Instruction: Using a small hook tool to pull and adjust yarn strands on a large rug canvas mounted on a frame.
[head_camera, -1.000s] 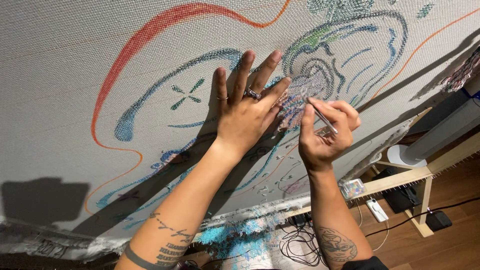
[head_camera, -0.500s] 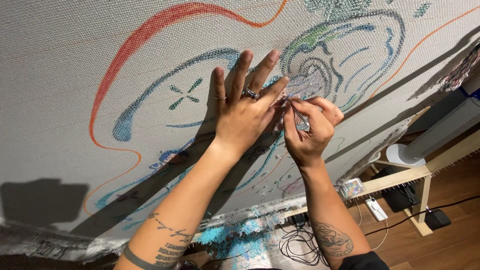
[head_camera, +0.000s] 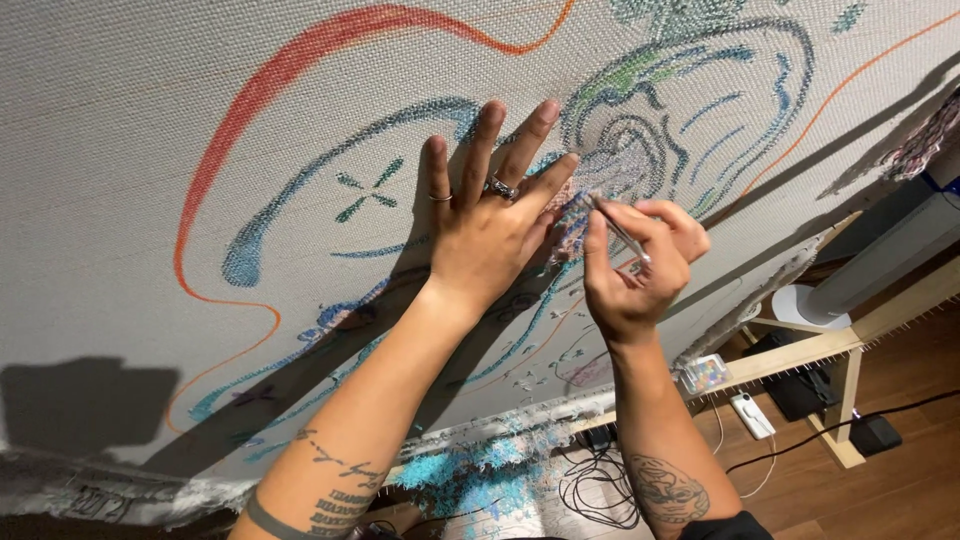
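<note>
A large pale canvas (head_camera: 150, 120) stretched on a wooden frame (head_camera: 890, 320) carries drawn lines in red, orange, blue and green. My left hand (head_camera: 490, 225) lies flat on the cloth with fingers spread, rings on two fingers. My right hand (head_camera: 635, 265) sits just to its right, pinching a thin silvery tool (head_camera: 618, 228) whose tip touches the cloth at a pinkish-grey worked patch (head_camera: 625, 165) beside my left fingertips.
Below the frame's lower edge hang blue and white yarn ends (head_camera: 480, 470). Dark cables (head_camera: 590, 490), a small white device (head_camera: 752, 415) and a black box (head_camera: 870, 435) lie on the wooden floor. A white round base (head_camera: 800, 305) stands behind the frame.
My right hand moved left toward the left fingertips, then drew back slightly right with the tool tip still at the cloth. My left hand stayed flat in place.
</note>
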